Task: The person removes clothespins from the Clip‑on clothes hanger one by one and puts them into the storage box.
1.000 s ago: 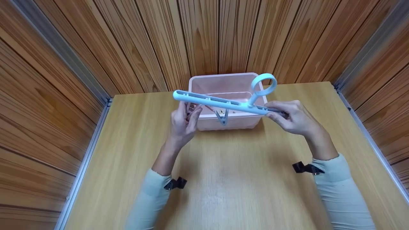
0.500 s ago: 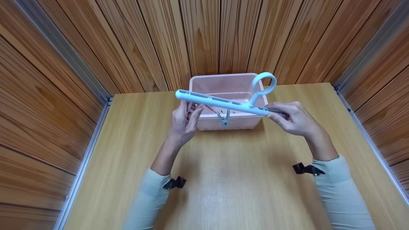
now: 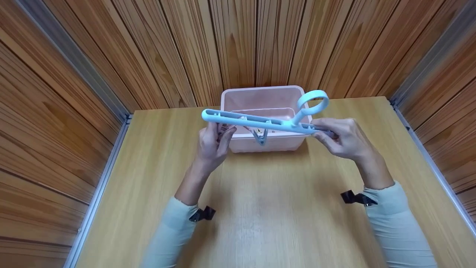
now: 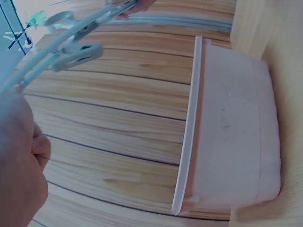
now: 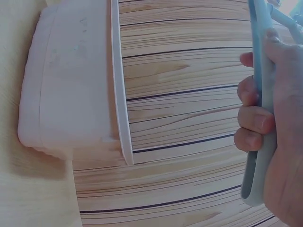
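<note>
A light blue clip hanger with a ring-shaped hook is held up in front of the pink bin, its left end slightly higher in the head view. From its middle hangs a grey-blue clip, also seen as a clip in the left wrist view. My left hand pinches at the hanger's left end, where the bar hides the fingertips. My right hand grips the right end; in the right wrist view its fingers curl round the bar.
The pink bin stands on the wooden table against the back wall, with some small items inside, mostly hidden by the hanger. Wood-panelled walls and metal rails bound the table.
The hanger has rolled a little: its ring hook has dropped and shifted right, and more of the bar's hollow side shows. Both hands keep their hold almost in place.
</note>
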A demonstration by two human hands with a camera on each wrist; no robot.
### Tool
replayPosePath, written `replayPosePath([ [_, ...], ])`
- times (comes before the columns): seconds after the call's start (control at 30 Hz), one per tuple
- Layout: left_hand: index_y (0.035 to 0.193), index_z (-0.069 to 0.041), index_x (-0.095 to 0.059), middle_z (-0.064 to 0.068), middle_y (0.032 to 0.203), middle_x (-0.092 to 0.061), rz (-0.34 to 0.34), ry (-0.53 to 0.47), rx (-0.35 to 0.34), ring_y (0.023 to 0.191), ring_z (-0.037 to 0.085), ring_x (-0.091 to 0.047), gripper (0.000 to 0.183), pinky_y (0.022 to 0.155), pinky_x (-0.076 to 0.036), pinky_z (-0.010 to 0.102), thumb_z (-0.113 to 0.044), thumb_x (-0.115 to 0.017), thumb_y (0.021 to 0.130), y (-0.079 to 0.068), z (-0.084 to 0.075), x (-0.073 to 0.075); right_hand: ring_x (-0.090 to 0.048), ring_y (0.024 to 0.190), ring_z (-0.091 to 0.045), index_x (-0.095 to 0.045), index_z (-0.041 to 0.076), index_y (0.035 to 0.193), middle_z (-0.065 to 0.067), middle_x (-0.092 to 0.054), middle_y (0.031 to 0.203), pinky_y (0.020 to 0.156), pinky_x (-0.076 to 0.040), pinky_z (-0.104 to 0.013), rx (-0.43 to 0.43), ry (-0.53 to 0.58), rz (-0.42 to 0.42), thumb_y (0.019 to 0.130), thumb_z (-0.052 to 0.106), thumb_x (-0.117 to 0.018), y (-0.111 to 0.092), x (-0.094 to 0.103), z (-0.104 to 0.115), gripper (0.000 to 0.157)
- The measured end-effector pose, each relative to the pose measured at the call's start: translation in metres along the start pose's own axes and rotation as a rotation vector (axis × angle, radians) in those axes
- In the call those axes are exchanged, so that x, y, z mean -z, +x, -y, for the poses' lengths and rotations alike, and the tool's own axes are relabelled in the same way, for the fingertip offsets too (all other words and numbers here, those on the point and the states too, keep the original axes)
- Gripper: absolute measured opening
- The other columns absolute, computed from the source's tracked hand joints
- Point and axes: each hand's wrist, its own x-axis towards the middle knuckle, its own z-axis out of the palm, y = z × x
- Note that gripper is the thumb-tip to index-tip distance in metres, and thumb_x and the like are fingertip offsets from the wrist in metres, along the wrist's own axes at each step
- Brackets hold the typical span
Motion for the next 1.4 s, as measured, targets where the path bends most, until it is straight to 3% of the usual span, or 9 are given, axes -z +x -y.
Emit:
replayPosePath([
  [0.07, 0.121, 0.013, -0.053, 0.016, 0.081, -0.063, -0.042, -0.006, 0.0, 0.058, 0.022, -0.056, 0.021, 0.054, -0.049, 0.03, 0.005, -0.067, 0.108, 0.0, -0.002, -0.004, -0.04, 0.059, 0.0, -0.079, 0.001, 0.115, -0.005, -0.064, 0.072, 0.05, -0.033, -0.016, 0.001, -0.011, -0.007, 0.117, 0.038, -0.062, -0.001, -0.002, 0.0, 0.041],
  [0.2, 0.125, 0.015, -0.051, 0.021, 0.09, -0.069, -0.085, -0.077, 0.074, 0.06, 0.025, -0.059, 0.022, 0.059, -0.053, 0.024, -0.001, -0.062, 0.113, 0.0, -0.009, -0.014, -0.043, 0.057, -0.005, -0.078, -0.002, 0.116, -0.006, -0.062, 0.072, 0.052, -0.035, -0.017, -0.006, 0.046, -0.008, 0.108, 0.013, -0.071, -0.003, -0.008, -0.001, 0.019],
  [0.3, 0.127, 0.015, -0.05, 0.022, 0.093, -0.071, -0.14, -0.093, 0.115, 0.06, 0.024, -0.055, 0.023, 0.06, -0.048, 0.02, -0.001, -0.06, 0.114, 0.0, -0.013, -0.022, -0.043, 0.057, -0.009, -0.077, -0.004, 0.117, -0.006, -0.059, 0.071, 0.052, -0.036, -0.02, 0.003, 0.108, -0.034, 0.107, 0.01, -0.072, -0.001, -0.016, 0.0, 0.018],
  [0.47, 0.124, 0.016, -0.054, 0.021, 0.091, -0.07, -0.286, 0.037, 0.139, 0.061, 0.024, -0.056, 0.023, 0.059, -0.045, 0.02, 0.01, -0.067, 0.106, 0.002, -0.015, -0.032, -0.041, 0.059, -0.004, -0.074, -0.004, 0.114, -0.006, -0.054, 0.07, 0.051, -0.034, -0.02, 0.002, 0.131, -0.051, 0.113, 0.022, -0.068, 0.005, -0.026, 0.002, 0.026],
  [0.6, 0.122, 0.016, -0.056, 0.023, 0.095, -0.072, -0.39, 0.111, 0.205, 0.064, 0.026, -0.06, 0.026, 0.06, -0.046, 0.018, 0.016, -0.07, 0.1, 0.004, -0.016, -0.039, -0.04, 0.063, 0.001, -0.074, -0.003, 0.113, -0.005, -0.053, 0.069, 0.051, -0.032, -0.018, -0.034, 0.121, -0.03, 0.104, 0.0, -0.071, 0.008, -0.032, 0.003, 0.01],
  [0.77, 0.124, 0.014, -0.057, 0.025, 0.103, -0.072, -0.447, 0.104, 0.334, 0.069, 0.025, -0.064, 0.02, 0.062, -0.046, 0.017, 0.007, -0.066, 0.107, 0.008, -0.019, -0.048, -0.041, 0.064, 0.002, -0.075, -0.004, 0.119, -0.005, -0.056, 0.071, 0.053, -0.034, -0.016, -0.082, 0.111, -0.02, 0.093, -0.015, -0.07, 0.008, -0.042, 0.006, 0.028],
  [0.93, 0.13, 0.013, -0.059, 0.02, 0.1, -0.07, -0.4, -0.026, 0.496, 0.077, 0.013, -0.059, 0.023, 0.066, -0.046, 0.019, -0.002, -0.062, 0.113, 0.012, -0.023, -0.046, -0.041, 0.064, 0.002, -0.075, -0.004, 0.119, -0.005, -0.055, 0.07, 0.054, -0.032, -0.014, -0.124, 0.087, -0.003, 0.094, -0.014, -0.07, 0.007, -0.042, 0.004, 0.027],
  [1.23, 0.135, 0.009, -0.057, -0.01, 0.065, -0.044, -0.159, -0.562, 0.697, 0.054, 0.004, -0.038, 0.025, 0.051, -0.031, 0.02, -0.008, -0.049, 0.118, 0.022, -0.023, -0.015, -0.039, 0.064, 0.003, -0.074, -0.004, 0.12, -0.003, -0.054, 0.071, 0.053, -0.032, -0.016, -0.157, 0.105, 0.056, 0.097, -0.012, -0.068, 0.004, -0.027, 0.002, 0.025],
  [1.4, 0.136, 0.009, -0.057, -0.012, 0.065, -0.045, -0.122, -0.56, 0.696, 0.053, 0.003, -0.038, 0.025, 0.051, -0.031, 0.019, -0.007, -0.05, 0.117, 0.02, -0.022, -0.009, -0.04, 0.063, 0.004, -0.074, -0.003, 0.121, -0.003, -0.053, 0.071, 0.051, -0.034, -0.019, -0.168, 0.175, 0.115, 0.098, -0.013, -0.066, 0.004, -0.019, 0.002, 0.026],
])
